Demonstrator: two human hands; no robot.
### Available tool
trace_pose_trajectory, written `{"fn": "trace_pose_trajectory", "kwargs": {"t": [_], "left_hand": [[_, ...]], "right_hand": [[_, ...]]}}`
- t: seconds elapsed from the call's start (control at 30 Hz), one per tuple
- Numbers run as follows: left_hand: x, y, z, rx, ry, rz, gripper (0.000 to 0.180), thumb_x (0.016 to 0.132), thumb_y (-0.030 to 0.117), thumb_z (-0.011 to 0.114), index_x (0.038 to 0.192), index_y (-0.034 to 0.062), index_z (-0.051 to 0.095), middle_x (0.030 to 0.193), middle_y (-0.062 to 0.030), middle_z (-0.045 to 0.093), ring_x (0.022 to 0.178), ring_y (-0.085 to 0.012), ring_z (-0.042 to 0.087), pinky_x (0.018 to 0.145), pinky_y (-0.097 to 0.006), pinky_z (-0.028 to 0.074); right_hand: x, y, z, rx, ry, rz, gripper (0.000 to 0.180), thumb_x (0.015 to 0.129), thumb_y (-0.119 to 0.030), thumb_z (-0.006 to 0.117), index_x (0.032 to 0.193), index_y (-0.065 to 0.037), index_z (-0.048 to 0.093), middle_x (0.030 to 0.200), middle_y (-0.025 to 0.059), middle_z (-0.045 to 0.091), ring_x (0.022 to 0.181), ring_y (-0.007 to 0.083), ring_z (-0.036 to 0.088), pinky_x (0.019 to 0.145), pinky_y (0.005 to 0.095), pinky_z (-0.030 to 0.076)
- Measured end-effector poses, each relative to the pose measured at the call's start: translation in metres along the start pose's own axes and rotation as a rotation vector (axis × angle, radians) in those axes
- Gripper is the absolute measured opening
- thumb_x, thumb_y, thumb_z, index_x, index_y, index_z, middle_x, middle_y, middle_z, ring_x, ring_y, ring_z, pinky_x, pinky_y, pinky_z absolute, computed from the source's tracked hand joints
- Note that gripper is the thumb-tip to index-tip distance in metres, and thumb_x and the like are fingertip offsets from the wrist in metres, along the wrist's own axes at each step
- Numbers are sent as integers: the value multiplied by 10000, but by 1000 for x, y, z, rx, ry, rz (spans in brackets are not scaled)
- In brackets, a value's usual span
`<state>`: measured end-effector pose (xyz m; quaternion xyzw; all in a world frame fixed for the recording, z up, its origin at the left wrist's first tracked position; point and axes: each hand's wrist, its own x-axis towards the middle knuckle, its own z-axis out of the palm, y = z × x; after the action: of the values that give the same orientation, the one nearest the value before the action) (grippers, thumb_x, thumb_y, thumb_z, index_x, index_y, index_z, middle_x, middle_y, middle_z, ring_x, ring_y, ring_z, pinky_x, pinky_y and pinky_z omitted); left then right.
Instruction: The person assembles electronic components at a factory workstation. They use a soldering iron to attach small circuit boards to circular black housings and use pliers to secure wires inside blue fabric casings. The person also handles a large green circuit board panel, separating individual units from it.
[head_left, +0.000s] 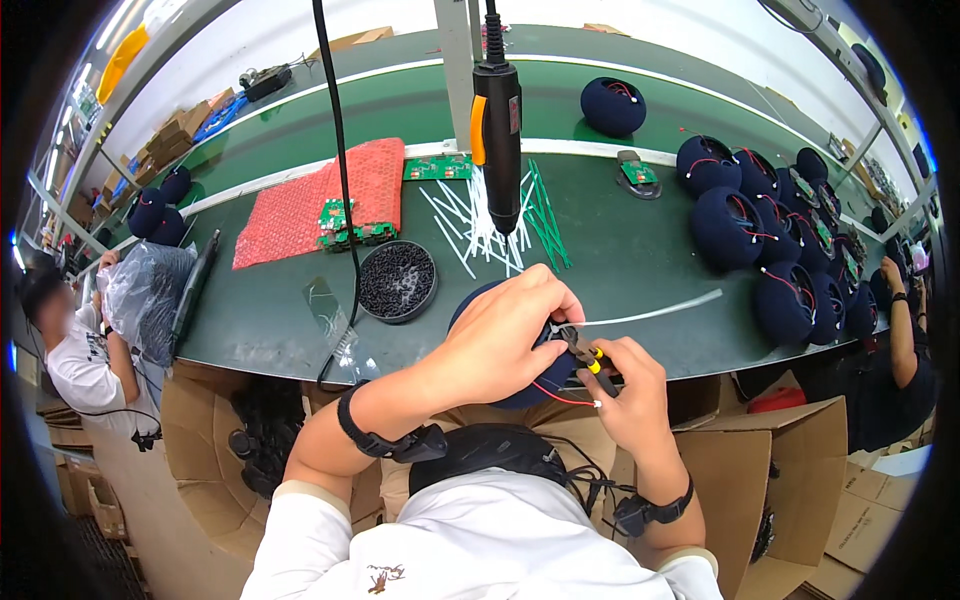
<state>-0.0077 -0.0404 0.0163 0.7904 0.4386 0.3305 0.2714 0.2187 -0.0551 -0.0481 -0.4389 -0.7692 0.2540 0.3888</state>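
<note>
1. White shirt point(500, 545) of the person, filling the lower foreground.
2. Left hand point(510, 330), one: laid over the ball, fingers bent, thumb and fingertips close together at its opening; cannot tell whether they pinch anything.
3. Right hand point(637, 390), one: fingers closed around the cutters.
4. Cutters point(597, 368), one pair: black and yellow handles, metal head beside the left thumb.
5. Ball point(523, 398), dark blue: at the near edge of the bench point(620, 245), beneath the left hand, partly hidden.
6. Pale strip point(665, 310), one: reaching rightward from between the hands, far end free.
7. Red wire point(562, 399), one: trailing from the ball toward the right hand.
8. Electric screwdriver point(497, 140), black and orange: hanging tip down above the bench.
9. White strips point(483, 218) and green strips point(544, 215): scattered beyond the hands.
10. Round dish point(434, 298), black: holding small black screws, left of the ball.
11. Other balls point(722, 230), dark blue: clustered at right.
</note>
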Motion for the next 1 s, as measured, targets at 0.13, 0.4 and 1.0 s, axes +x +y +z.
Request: {"fn": "trace_pose_trajectory", "kwargs": {"t": [0.13,0.4,1.0], "left_hand": [[0,-1,1,-4,11,24,283,823,1,770,1081,42,659,984,-81,597,862,-232,638,744,-347,514],[4,4,8,-31,133,-63,79,963,78,694,966,7,660,860,-56,621,752,-210,644,683,-341,505],[7,-97,-22,455,276,-337,223,913,195,743,1114,100,741,1023,-149,710,947,-361,701,846,-459,552]], "right_hand": [[5,-6,1,0,-2,13,295,800,-7,809,1076,5,706,862,141,645,699,276,642,649,351,522],[3,4,0,-152,21,-13,248,792,-62,838,1006,-23,720,765,124,632,623,276,621,589,365,501],[38,-28,-7,-44,-368,-219,726,633,-240,985,1256,-121,632,1592,318,398,1433,480,467,1165,482,431]]}}
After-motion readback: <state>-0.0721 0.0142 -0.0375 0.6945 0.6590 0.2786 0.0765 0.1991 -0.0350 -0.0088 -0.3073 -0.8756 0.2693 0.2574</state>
